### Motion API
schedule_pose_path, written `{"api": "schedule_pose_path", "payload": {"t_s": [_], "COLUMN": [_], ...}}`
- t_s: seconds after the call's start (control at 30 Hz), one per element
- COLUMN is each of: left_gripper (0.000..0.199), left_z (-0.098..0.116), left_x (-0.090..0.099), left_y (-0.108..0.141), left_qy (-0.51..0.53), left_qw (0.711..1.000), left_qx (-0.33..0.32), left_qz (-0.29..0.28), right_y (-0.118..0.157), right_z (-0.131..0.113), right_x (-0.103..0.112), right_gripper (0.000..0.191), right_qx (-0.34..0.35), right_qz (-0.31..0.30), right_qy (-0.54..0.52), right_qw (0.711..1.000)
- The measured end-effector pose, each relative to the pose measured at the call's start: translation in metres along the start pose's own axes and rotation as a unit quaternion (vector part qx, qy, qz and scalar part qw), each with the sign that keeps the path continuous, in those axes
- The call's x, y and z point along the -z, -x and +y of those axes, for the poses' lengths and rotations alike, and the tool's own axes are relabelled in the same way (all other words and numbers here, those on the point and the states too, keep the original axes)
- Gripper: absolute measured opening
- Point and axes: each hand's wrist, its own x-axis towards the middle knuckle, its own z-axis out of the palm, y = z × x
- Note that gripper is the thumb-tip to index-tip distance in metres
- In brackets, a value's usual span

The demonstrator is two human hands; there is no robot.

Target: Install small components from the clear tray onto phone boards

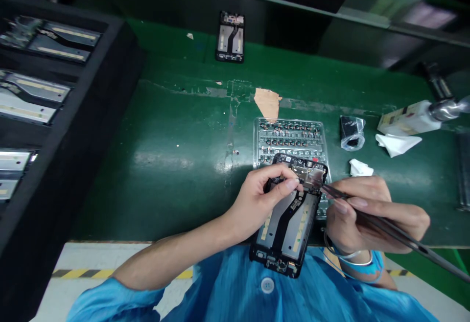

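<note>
An opened smartphone (290,219), its circuit board and black ribbon cable exposed, lies tilted at the table's front edge, its lower end jutting past the edge. My left hand (264,195) reaches over the phone's left side, thumb and forefinger pinched at the circuit board; whatever is between the fingertips is too small to make out. Dark tweezers (385,221) are gripped in my right hand (370,209), their tips touching or close to the board's right edge. Beneath the phone's upper end sits a clear plastic tray (290,133) with rows of tiny parts.
Another opened phone (230,38) lies at the back. A black rack (106,67) on the left holds several phone bodies. To the right are a white bottle (409,118), a black item in clear wrap (351,132) and crumpled white wipes (398,143). A brown scrap (267,103) touches the tray.
</note>
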Motion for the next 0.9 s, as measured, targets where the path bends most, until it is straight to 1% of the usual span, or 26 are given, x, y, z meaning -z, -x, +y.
{"api": "schedule_pose_path", "payload": {"t_s": [0.1,0.2,0.27,0.37,0.57,0.7,0.8,0.9], "left_gripper": [0.018,0.018,0.017,0.017,0.017,0.017,0.017,0.017], "left_z": [0.000,0.000,0.000,0.000,0.000,0.001,0.001,0.001], "left_x": [0.000,0.000,-0.001,-0.002,-0.003,-0.001,-0.001,-0.001], "left_y": [0.000,0.000,-0.001,-0.001,0.000,0.000,0.000,-0.001], "left_qy": [-0.010,-0.019,-0.024,-0.026,-0.026,-0.022,-0.024,-0.023], "left_qw": [1.000,1.000,1.000,1.000,0.999,1.000,1.000,1.000], "left_qx": [-0.007,-0.013,-0.014,-0.015,-0.021,-0.019,-0.017,-0.019], "left_qz": [0.002,0.004,0.004,0.002,0.002,0.001,0.002,0.003], "right_y": [-0.001,-0.003,-0.005,-0.008,-0.013,-0.010,-0.010,-0.011], "right_z": [0.000,-0.002,-0.003,-0.006,-0.007,-0.007,-0.008,-0.009], "right_x": [-0.002,-0.004,-0.006,-0.009,-0.014,-0.015,-0.013,-0.011], "right_gripper": [0.009,0.014,0.016,0.015,0.020,0.019,0.017,0.017], "right_qx": [0.036,0.043,0.052,0.057,0.066,0.044,0.033,0.051], "right_qz": [0.000,-0.007,-0.001,0.007,0.035,0.054,0.041,0.012], "right_qy": [0.019,0.013,0.004,-0.018,-0.047,-0.061,-0.059,-0.067], "right_qw": [0.999,0.999,0.999,0.998,0.996,0.996,0.997,0.996]}}
